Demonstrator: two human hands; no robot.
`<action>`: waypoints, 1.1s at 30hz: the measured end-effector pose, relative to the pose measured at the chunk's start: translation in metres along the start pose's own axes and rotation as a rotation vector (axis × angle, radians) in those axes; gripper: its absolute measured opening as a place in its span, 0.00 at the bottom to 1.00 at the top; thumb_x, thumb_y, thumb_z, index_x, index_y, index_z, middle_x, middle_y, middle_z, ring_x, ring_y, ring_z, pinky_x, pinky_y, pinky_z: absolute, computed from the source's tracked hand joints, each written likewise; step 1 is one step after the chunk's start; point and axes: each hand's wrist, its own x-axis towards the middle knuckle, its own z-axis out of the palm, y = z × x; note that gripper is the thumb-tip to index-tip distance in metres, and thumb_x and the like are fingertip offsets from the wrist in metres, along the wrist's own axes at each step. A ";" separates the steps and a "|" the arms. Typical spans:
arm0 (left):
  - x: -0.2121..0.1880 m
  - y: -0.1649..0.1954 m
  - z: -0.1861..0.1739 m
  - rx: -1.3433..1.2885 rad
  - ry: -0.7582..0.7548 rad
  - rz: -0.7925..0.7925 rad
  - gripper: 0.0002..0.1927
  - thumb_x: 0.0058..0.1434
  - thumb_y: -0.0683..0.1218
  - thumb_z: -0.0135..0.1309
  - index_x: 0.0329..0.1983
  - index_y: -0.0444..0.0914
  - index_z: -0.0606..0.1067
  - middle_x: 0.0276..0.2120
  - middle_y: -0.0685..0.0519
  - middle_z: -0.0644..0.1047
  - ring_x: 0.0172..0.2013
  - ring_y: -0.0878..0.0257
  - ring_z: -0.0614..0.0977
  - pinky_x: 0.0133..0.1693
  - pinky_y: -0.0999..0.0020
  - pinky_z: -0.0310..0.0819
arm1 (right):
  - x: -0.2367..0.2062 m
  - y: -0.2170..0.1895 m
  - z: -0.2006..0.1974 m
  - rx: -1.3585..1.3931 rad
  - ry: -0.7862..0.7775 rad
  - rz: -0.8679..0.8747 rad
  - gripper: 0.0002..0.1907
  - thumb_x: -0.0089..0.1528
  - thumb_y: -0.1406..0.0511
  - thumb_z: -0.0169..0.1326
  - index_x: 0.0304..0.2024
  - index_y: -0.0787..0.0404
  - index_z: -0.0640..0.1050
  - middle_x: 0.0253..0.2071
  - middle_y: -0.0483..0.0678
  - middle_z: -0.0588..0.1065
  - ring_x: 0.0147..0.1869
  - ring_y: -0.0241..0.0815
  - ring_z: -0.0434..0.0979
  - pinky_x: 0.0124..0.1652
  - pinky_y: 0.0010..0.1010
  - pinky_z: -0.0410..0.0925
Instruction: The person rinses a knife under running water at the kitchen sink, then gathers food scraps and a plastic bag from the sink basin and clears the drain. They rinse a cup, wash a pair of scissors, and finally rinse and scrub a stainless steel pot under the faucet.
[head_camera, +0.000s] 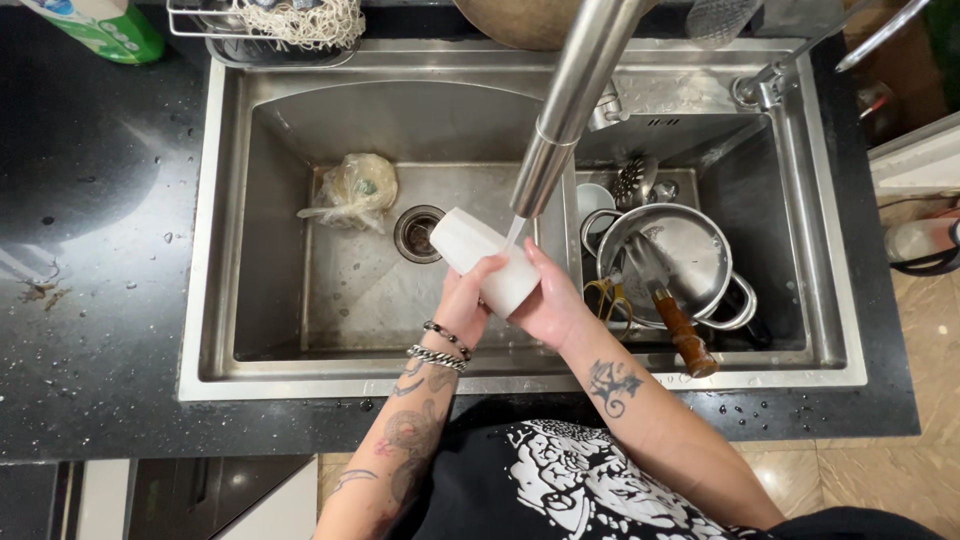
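Head cam: both hands wrap a white cup, left hand at 7 o'clock, right hand at 5, tilted under the faucet so water rinses it over the sink.

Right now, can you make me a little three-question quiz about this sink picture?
1. True or false: both hands hold the white cup.
2. What lies left of the drain? A) a plastic bag, B) a spoon, C) a plate.
3. Fill in: water from the tap runs onto the ____.

Key:
1. True: the left hand and right hand both grip it.
2. A, the crumpled plastic bag in the sink.
3. Cup.
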 end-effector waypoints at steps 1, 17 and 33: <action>0.002 -0.002 -0.001 0.020 0.013 0.037 0.30 0.53 0.49 0.63 0.59 0.41 0.70 0.50 0.53 0.78 0.49 0.60 0.79 0.45 0.61 0.74 | -0.001 -0.001 0.000 -0.012 -0.005 -0.012 0.28 0.64 0.51 0.48 0.61 0.60 0.69 0.56 0.52 0.74 0.58 0.49 0.75 0.55 0.45 0.70; 0.050 -0.022 -0.082 0.025 0.399 -0.033 0.16 0.59 0.51 0.57 0.49 0.45 0.72 0.44 0.58 0.74 0.45 0.64 0.74 0.46 0.64 0.65 | -0.028 0.010 0.013 -2.033 0.145 -1.386 0.08 0.55 0.59 0.64 0.31 0.54 0.80 0.34 0.42 0.80 0.44 0.43 0.79 0.62 0.54 0.56; 0.024 -0.015 -0.078 -0.047 0.310 0.331 0.15 0.56 0.36 0.63 0.45 0.36 0.73 0.40 0.54 0.76 0.37 0.65 0.82 0.40 0.69 0.79 | -0.034 0.009 0.004 -1.977 -0.048 -1.198 0.07 0.57 0.64 0.63 0.33 0.57 0.78 0.33 0.44 0.76 0.43 0.47 0.77 0.39 0.39 0.72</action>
